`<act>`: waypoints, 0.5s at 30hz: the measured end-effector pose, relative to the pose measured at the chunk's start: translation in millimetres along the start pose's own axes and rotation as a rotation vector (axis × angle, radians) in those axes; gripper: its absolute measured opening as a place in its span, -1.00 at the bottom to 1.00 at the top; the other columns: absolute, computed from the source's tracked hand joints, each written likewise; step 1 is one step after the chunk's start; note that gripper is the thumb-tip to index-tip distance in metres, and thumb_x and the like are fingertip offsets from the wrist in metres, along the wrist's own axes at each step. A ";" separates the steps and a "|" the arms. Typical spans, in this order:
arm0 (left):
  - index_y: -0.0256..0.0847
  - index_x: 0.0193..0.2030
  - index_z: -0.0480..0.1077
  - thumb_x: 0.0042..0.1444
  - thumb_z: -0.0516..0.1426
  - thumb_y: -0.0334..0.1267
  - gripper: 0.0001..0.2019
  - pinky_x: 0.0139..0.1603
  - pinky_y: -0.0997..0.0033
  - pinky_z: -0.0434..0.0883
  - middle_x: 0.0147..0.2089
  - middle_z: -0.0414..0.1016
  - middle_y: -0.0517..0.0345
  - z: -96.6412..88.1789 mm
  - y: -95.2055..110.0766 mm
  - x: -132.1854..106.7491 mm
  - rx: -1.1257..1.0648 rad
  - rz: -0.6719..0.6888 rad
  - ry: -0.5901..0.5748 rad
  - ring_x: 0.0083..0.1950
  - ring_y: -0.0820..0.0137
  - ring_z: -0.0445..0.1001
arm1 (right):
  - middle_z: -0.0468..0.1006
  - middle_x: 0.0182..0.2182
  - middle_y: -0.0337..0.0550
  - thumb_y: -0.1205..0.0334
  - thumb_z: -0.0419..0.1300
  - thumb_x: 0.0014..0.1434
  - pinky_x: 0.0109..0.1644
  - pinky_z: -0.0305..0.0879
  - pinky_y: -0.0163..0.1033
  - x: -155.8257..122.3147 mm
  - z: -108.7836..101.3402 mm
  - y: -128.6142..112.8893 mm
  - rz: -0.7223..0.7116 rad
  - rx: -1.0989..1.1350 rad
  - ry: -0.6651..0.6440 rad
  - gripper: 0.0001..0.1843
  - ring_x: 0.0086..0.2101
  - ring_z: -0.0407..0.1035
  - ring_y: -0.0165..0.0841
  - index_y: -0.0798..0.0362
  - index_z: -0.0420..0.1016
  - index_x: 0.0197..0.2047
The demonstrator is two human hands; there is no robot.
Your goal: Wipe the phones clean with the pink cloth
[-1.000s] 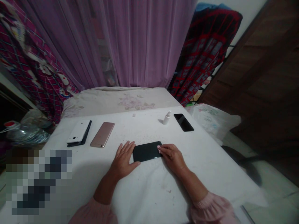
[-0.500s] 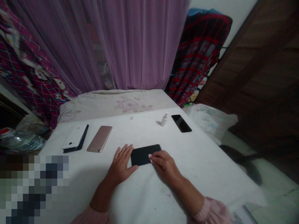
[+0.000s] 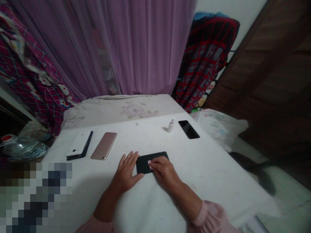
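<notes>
The dark phone (image 3: 143, 165) lies flat on the white-covered table (image 3: 138, 210) between your hands; judged light, stiff, probably slick and breakable, best held by its edges. Your right hand (image 3: 165, 171) has its grip pinched together on a pink cloth (image 3: 149, 164) against the upper face; your left hand (image 3: 125, 172), fingers apart, steadies the left end. Beyond stands a white bottle (image 3: 170, 126).

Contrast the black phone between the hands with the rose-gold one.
The black phone lies nearly crosswise, the rose-gold phone aslant. The left hand touches the black one and the right hand holds a pink pad on it; the rose-gold one is untouched. Both lie flat.
</notes>
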State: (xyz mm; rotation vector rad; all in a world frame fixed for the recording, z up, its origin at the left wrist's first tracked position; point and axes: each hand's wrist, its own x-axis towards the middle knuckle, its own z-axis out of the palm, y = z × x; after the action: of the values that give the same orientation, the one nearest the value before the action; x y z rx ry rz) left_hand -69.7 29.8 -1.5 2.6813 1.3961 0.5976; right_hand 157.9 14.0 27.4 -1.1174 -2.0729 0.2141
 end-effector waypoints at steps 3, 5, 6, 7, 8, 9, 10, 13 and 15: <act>-0.24 0.37 0.07 0.20 0.09 0.00 -0.33 0.37 -0.15 0.06 0.36 0.22 -0.15 -0.7 0.2 0.7 -0.003 -0.005 -0.019 0.40 0.04 0.13 | 0.60 -0.27 -0.07 0.28 0.13 0.29 -0.23 0.44 -0.23 -12.0 -17.9 13.4 0.030 0.003 0.008 -0.77 -0.27 0.45 -0.32 -0.04 0.62 -0.12; -0.26 0.37 0.07 0.20 0.10 0.01 -0.33 0.37 -0.16 0.05 0.36 0.22 -0.15 -1.0 -0.5 0.7 -0.006 -0.002 -0.026 0.40 0.04 0.12 | 0.61 -0.28 -0.09 0.27 0.11 0.30 -0.22 0.45 -0.21 -11.3 -26.4 30.2 0.082 -0.039 0.019 -0.76 -0.28 0.46 -0.31 -0.05 0.63 -0.14; -0.26 0.37 0.06 0.21 0.09 0.01 -0.33 0.37 -0.16 0.04 0.36 0.22 -0.15 -1.2 -0.8 0.5 -0.009 0.000 -0.028 0.40 0.04 0.12 | 0.61 -0.28 -0.09 0.25 0.12 0.29 -0.21 0.46 -0.19 -8.3 -28.4 38.6 0.100 -0.067 0.032 -0.77 -0.27 0.47 -0.30 -0.06 0.64 -0.15; -0.25 0.38 0.05 0.21 0.09 0.02 -0.33 0.38 -0.16 0.03 0.37 0.22 -0.15 -1.4 -1.0 0.2 -0.011 0.004 -0.029 0.41 0.05 0.12 | 0.62 -0.27 -0.09 0.24 0.13 0.29 -0.19 0.47 -0.17 -4.2 -28.9 46.1 0.119 -0.093 0.041 -0.77 -0.25 0.48 -0.29 -0.06 0.64 -0.15; -0.24 0.38 0.04 0.22 0.08 0.02 -0.33 0.38 -0.16 0.02 0.37 0.21 -0.14 -1.6 -1.1 -0.2 -0.015 0.007 -0.030 0.41 0.05 0.11 | 0.63 -0.24 -0.09 0.23 0.14 0.28 -0.16 0.47 -0.15 0.3 -28.2 52.1 0.134 -0.110 0.043 -0.78 -0.23 0.49 -0.27 -0.06 0.64 -0.16; -0.24 0.39 0.02 0.23 0.07 0.02 -0.32 0.38 -0.16 0.02 0.37 0.20 -0.14 -1.7 -1.0 -0.6 -0.018 0.010 -0.030 0.41 0.06 0.11 | 0.64 -0.22 -0.09 0.23 0.14 0.28 -0.13 0.48 -0.13 4.5 -26.9 56.3 0.146 -0.120 0.038 -0.78 -0.21 0.50 -0.26 -0.06 0.64 -0.16; -0.24 0.40 0.00 0.23 0.06 0.02 -0.32 0.38 -0.15 0.02 0.38 0.20 -0.14 -1.6 -0.8 -0.8 -0.022 0.010 -0.028 0.41 0.07 0.10 | 0.64 -0.21 -0.10 0.24 0.14 0.28 -0.11 0.48 -0.12 7.7 -25.3 58.4 0.156 -0.123 0.026 -0.78 -0.20 0.51 -0.26 -0.06 0.64 -0.16; -0.25 0.42 -0.06 0.26 0.03 -0.03 -0.33 0.38 -0.11 0.06 0.38 0.18 -0.18 -0.2 0.1 0.8 -0.035 -0.027 0.012 0.40 0.09 0.13 | 0.65 -0.22 -0.11 0.26 0.14 0.27 -0.11 0.49 -0.12 6.2 -23.6 53.3 0.187 -0.122 -0.001 -0.78 -0.20 0.52 -0.25 -0.05 0.64 -0.17; -0.26 0.40 -0.01 0.27 0.01 -0.07 -0.39 0.36 -0.07 0.12 0.35 0.23 -0.19 1.3 0.1 4.2 -0.040 -0.088 0.083 0.37 0.10 0.20 | 0.66 -0.24 -0.11 0.26 0.15 0.26 -0.13 0.50 -0.13 -4.0 -25.2 41.3 0.214 -0.119 0.001 -0.79 -0.22 0.53 -0.25 -0.05 0.63 -0.18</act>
State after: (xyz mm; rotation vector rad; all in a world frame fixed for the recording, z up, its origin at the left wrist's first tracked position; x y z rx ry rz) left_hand -66.9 33.2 -1.4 2.5760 1.4968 0.7278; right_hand 203.2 30.9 23.5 -1.4132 -1.9849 0.1953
